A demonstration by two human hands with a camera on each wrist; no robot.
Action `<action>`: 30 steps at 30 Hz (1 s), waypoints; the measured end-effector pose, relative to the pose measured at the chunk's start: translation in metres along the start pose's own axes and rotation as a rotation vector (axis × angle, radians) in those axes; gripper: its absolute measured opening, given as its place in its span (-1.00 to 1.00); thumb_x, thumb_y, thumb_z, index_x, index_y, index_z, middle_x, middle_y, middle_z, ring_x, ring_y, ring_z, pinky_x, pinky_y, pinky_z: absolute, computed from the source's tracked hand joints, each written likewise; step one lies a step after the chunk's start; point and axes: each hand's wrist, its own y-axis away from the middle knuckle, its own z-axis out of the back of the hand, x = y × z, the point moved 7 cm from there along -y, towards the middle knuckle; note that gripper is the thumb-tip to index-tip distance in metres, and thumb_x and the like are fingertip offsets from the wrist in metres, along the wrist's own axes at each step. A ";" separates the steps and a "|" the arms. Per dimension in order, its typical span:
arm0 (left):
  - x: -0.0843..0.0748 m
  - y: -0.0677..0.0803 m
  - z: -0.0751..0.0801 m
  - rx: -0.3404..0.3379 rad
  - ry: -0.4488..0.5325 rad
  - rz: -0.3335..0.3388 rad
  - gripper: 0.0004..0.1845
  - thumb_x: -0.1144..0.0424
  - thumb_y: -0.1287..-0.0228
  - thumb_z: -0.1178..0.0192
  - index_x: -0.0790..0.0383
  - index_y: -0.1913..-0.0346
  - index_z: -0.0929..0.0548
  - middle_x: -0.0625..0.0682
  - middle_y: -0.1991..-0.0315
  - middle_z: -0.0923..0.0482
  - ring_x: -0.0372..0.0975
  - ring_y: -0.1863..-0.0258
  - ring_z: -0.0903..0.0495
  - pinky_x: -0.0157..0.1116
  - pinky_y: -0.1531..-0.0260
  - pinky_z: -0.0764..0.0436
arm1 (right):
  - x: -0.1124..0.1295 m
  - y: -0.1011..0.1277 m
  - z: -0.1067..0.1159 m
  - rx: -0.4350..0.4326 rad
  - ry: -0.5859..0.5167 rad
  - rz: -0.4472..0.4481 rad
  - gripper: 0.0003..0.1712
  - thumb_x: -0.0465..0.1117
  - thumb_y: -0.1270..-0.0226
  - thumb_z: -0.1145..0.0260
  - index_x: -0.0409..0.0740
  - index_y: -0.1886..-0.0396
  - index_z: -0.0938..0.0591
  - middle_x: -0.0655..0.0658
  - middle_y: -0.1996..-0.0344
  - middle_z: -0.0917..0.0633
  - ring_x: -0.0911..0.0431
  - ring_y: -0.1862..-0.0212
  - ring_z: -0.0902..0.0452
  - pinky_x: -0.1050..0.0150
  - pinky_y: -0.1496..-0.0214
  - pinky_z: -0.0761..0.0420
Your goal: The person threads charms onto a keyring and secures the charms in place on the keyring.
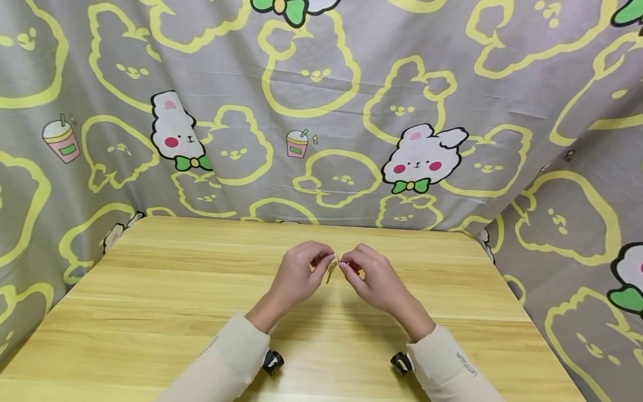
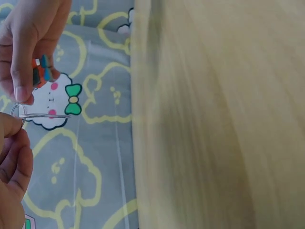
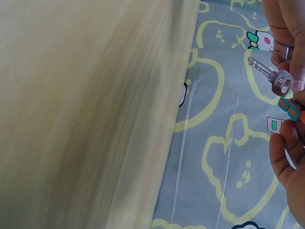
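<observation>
My left hand (image 1: 301, 273) pinches a thin metal key ring (image 2: 20, 110) between thumb and fingertips. From the ring hangs a metal key (image 3: 267, 71), its blade pointing down in the head view (image 1: 331, 272). Opposite, my right hand (image 1: 374, 276) pinches the other side of the ring, the fingertips of both hands nearly meeting. A small orange and teal charm (image 3: 290, 109) sits under the right hand's fingers; its full shape is hidden. In the left wrist view, the right hand (image 2: 33, 43) shows above the left hand (image 2: 14, 162). Both hands are raised above the table.
The light wooden table (image 1: 150, 312) spreads below both hands. A grey curtain with yellow outlines and white rabbit prints (image 1: 331, 100) hangs behind the table and at both sides. Black wrist devices (image 1: 273, 363) stick out beneath the cream sleeves (image 1: 226, 352).
</observation>
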 end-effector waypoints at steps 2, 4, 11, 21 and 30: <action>0.001 0.001 -0.002 0.002 0.005 -0.003 -0.93 0.44 -0.36 -0.33 0.25 0.19 -0.77 -0.03 0.36 -0.68 -0.32 0.43 -0.57 -0.30 0.43 -0.67 | 0.000 0.000 0.000 0.002 0.003 0.003 -0.94 -0.35 -0.42 -0.37 -0.12 0.24 -0.70 0.07 0.38 -0.58 0.26 0.35 -0.46 0.27 0.35 -0.61; 0.001 0.002 -0.003 0.008 0.009 -0.009 -0.92 0.45 -0.35 -0.34 0.25 0.18 -0.78 -0.02 0.35 -0.70 -0.31 0.42 -0.58 -0.27 0.43 -0.69 | 0.000 0.000 0.000 0.003 0.005 0.005 -0.94 -0.37 -0.41 -0.37 -0.13 0.25 -0.70 0.07 0.38 -0.58 0.26 0.36 -0.46 0.30 0.34 -0.60; 0.002 0.002 -0.004 0.020 0.011 0.006 -0.94 0.41 -0.37 -0.34 0.24 0.20 -0.78 -0.04 0.35 -0.71 -0.33 0.44 -0.58 -0.25 0.45 -0.69 | -0.001 0.001 0.000 0.008 0.000 -0.003 -0.96 -0.34 -0.44 -0.35 -0.16 0.25 -0.71 0.06 0.37 -0.59 0.26 0.36 -0.47 0.34 0.34 -0.59; 0.013 0.004 -0.004 0.015 0.139 0.177 -0.92 0.37 -0.43 -0.28 0.27 0.22 -0.77 -0.04 0.45 -0.70 -0.39 0.53 -0.57 -0.42 0.48 -0.63 | -0.004 0.003 -0.005 0.087 -0.027 -0.080 -0.96 -0.27 -0.46 -0.36 -0.10 0.22 -0.73 0.07 0.35 -0.61 0.27 0.34 -0.48 0.18 0.34 -0.65; 0.023 0.010 -0.007 0.099 0.235 0.402 -0.93 0.31 -0.44 -0.30 0.20 0.21 -0.75 0.01 0.43 -0.72 -0.31 0.53 -0.59 -0.34 0.50 -0.61 | -0.009 0.005 -0.009 0.227 -0.092 -0.183 -0.96 -0.23 -0.46 -0.37 -0.03 0.19 -0.74 0.15 0.34 -0.68 0.30 0.25 -0.60 0.22 0.21 -0.69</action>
